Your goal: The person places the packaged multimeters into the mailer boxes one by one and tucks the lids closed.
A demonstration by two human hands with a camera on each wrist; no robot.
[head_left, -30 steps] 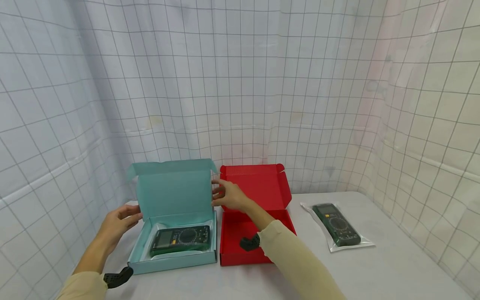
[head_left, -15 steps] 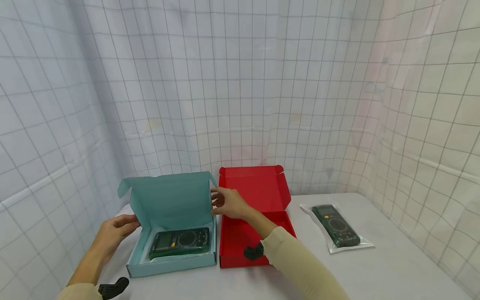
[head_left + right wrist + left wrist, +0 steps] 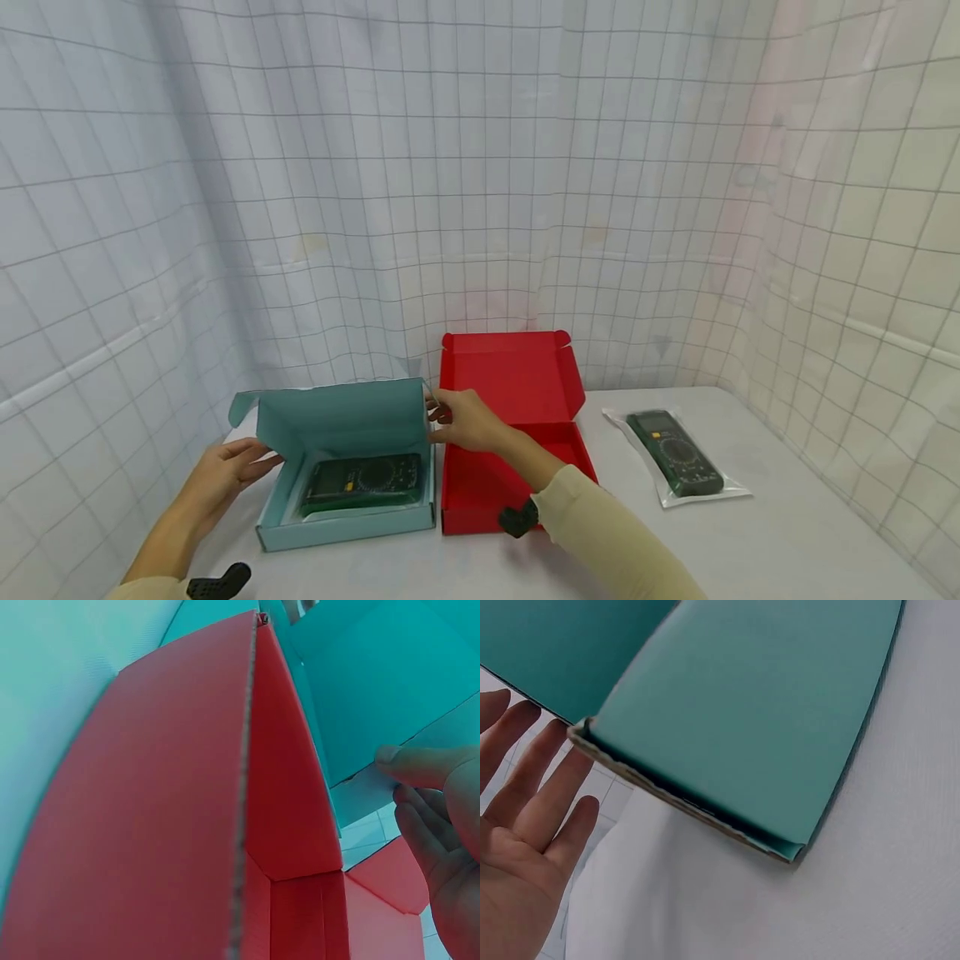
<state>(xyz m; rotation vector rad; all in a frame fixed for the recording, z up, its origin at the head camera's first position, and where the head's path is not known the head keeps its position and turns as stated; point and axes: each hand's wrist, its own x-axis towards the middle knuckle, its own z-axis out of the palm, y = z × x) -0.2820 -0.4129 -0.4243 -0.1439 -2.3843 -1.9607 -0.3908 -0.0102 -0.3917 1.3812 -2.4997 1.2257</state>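
A teal cardboard box (image 3: 345,531) stands at the left in the head view, its lid (image 3: 341,417) tilted partway forward over it. Inside lies a dark green multimeter (image 3: 367,482) in clear plastic wrap. My left hand (image 3: 225,475) is at the lid's left edge; in the left wrist view its fairly straight fingers (image 3: 551,799) touch the edge from behind. At the lid's right edge, my right hand (image 3: 471,423) pinches it, the thumb (image 3: 412,763) in front and the other fingers curled behind in the right wrist view.
A red box (image 3: 480,492) with its lid (image 3: 510,375) raised stands right beside the teal box, under my right forearm. Another multimeter (image 3: 675,450) in a clear bag lies farther right on the white table (image 3: 787,533). Gridded white curtains (image 3: 487,167) enclose the back and sides.
The teal lid has tipped forward and down from nearly upright, and both hands have moved down along with it. The red box and the bagged multimeter at the right have stayed put.
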